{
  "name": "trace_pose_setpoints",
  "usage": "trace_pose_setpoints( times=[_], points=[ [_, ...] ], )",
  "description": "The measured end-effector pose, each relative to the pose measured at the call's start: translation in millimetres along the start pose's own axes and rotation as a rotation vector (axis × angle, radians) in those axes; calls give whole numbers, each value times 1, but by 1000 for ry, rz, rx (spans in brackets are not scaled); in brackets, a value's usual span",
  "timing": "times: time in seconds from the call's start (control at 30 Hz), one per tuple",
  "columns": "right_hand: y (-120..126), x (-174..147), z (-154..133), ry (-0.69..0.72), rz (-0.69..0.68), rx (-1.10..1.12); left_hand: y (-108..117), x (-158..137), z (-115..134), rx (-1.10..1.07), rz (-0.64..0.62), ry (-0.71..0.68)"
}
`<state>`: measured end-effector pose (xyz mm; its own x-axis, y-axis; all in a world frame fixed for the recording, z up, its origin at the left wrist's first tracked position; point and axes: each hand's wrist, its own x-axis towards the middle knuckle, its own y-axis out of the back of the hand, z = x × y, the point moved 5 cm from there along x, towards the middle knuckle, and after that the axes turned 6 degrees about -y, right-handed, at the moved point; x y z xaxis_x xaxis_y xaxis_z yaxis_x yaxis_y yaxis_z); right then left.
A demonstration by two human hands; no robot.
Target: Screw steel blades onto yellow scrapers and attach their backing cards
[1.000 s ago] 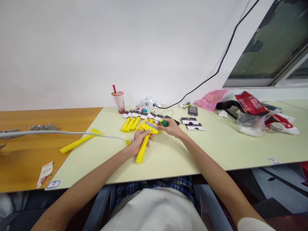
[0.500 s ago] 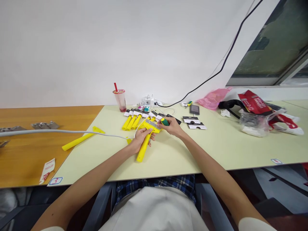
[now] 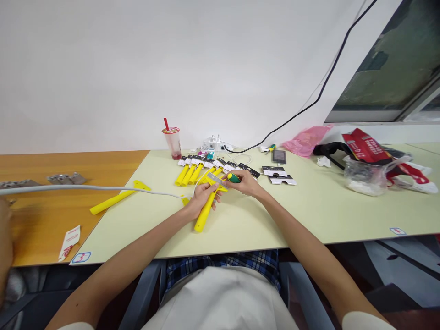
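My left hand [image 3: 202, 200] is closed around a yellow scraper [image 3: 205, 214], near its head. The scraper's handle slants down toward me, and a flat grey metal blade [image 3: 215, 178] lies across its head. In my right hand [image 3: 246, 182] is a screwdriver with a green and yellow handle [image 3: 234, 178]. Its tip is hidden behind my fingers, which are at the right end of the scraper head. Just beyond my hands lie several yellow scrapers [image 3: 189, 175] with black and white cards on them. Another yellow scraper [image 3: 113, 202] lies to the left, without a card.
A plastic cup [image 3: 173, 143] with a red straw stands at the back. A white cable [image 3: 103, 187] stretches across from the left. Loose cards [image 3: 279, 175] lie on the right, and plastic bags [image 3: 364, 176] farther right. Another person's blurred arm [image 3: 5, 243] shows at the left edge.
Another person's arm has come in at the left edge. My right hand and the screwdriver have turned slightly; the scraper stays in my left hand.
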<state>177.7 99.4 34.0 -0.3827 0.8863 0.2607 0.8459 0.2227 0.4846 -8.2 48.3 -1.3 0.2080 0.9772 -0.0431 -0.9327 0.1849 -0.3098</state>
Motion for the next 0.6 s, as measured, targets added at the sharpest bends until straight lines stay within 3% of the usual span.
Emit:
trace_pose_setpoints(
  times=[0.4, 0.6],
  points=[
    [-7, -4, -6, 12, -22, -4, 4, 2, -3, 9, 29, 9],
    [-8, -3, -9, -25, 50, 24, 17, 9, 25, -85, 110, -120]
  ],
)
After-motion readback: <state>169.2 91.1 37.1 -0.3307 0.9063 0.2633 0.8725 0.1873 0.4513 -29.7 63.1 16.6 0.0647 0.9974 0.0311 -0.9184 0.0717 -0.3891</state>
